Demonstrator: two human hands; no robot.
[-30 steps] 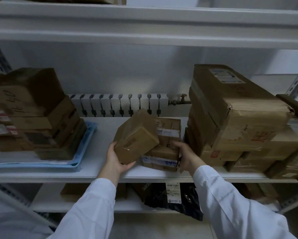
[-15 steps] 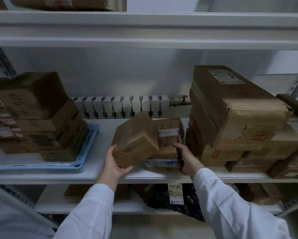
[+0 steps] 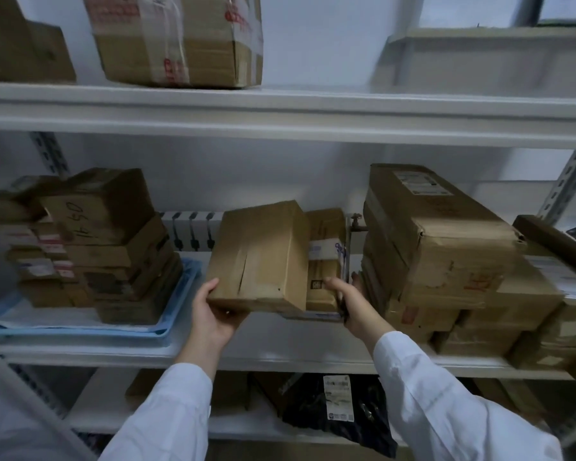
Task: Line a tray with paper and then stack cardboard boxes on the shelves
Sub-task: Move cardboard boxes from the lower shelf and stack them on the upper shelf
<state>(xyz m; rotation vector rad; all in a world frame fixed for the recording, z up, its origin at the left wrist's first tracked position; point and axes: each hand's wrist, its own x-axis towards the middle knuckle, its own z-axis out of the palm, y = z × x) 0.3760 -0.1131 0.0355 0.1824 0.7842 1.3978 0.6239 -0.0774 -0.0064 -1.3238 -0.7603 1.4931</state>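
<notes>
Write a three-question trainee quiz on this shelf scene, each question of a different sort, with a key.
1. True or false: the left hand grips the plain brown cardboard box from below.
2. Multiple choice: the stack of worn brown boxes at the left stands on
A. a wooden pallet
B. the light blue plastic tray
C. the floor
3. Fill in: the right hand holds small labelled cardboard boxes that sit just to the ____ of the plain box.

Key: 1 true; 2 B; 3 right.
</notes>
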